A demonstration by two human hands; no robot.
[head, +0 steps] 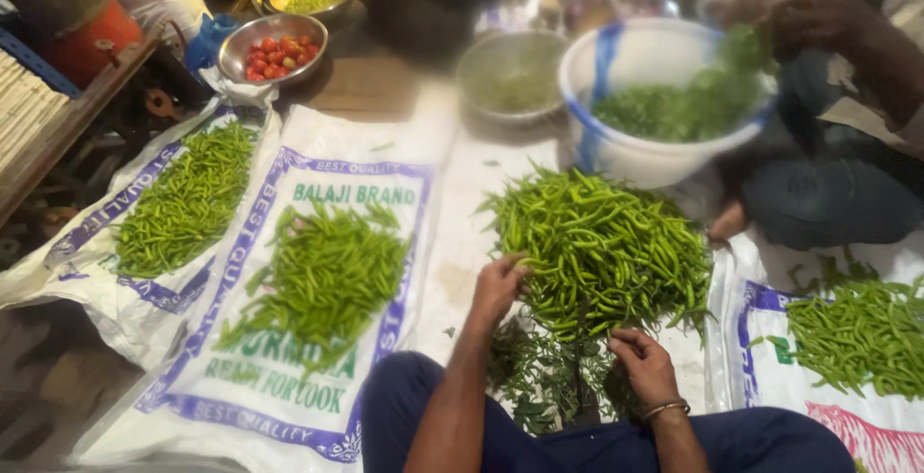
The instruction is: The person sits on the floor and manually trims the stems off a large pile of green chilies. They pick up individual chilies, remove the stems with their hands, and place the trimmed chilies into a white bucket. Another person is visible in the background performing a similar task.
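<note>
Green chilli heap: a big pile of green chillies [602, 247] lies on white sacking in the middle of the scene, just in front of the person's knees.
Left hand: the left hand [499, 287] rests at the near-left edge of the pile, fingers curled and touching the chillies; whether it pinches one cannot be told.
Right hand: the right hand [643, 362], with a bangle at the wrist, sits at the near edge of the pile, fingers bent together over the stems; what it pinches cannot be told.
Leafy stalks: dark green leafy stalks [544, 377] lie between the two hands, near the knees.
Sorted piles: a smaller chilli pile [322, 276] lies on a printed white sack [241, 386] to the left, another chilli pile [183, 199] further left, and a third chilli pile [861, 333] at the right.
White tub: a white plastic tub [635, 151] holding greens stands just beyond the big pile.
Far side: a steel bowl of red tomatoes [274, 50] stands far left; another person's hand [808, 16] hovers over the tub at far right.
</note>
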